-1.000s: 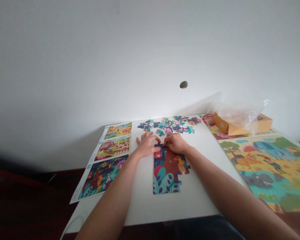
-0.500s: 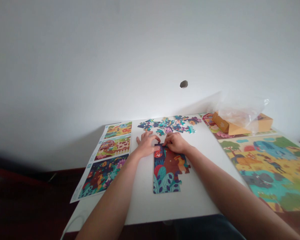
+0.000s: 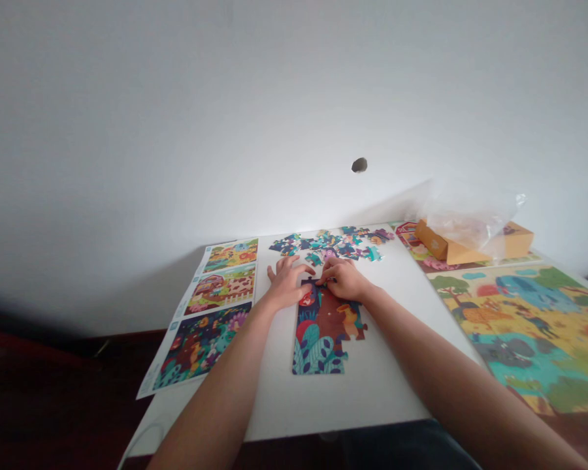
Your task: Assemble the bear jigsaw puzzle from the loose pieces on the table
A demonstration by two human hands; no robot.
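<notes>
A partly joined dark puzzle [image 3: 323, 329] with leaves and an orange animal lies on the white table [image 3: 396, 385] in front of me. My left hand [image 3: 287, 282] rests flat at its top left corner, fingers spread and thumb on the edge. My right hand [image 3: 343, 279] is curled at the top edge, fingertips pinched on a small dark puzzle piece [image 3: 322, 281]. A heap of loose pieces [image 3: 333, 245] lies just beyond both hands.
A sheet of three sample pictures [image 3: 210, 307] lies at the left, overhanging the table edge. A large finished animal puzzle [image 3: 529, 326] covers the right side. An orange cardboard box [image 3: 470, 245] under a clear plastic bag [image 3: 470, 215] stands at the back right, near the wall.
The joined puzzle has slid a little to the left and slightly away from me under both hands. The hands have stayed at its top edge.
</notes>
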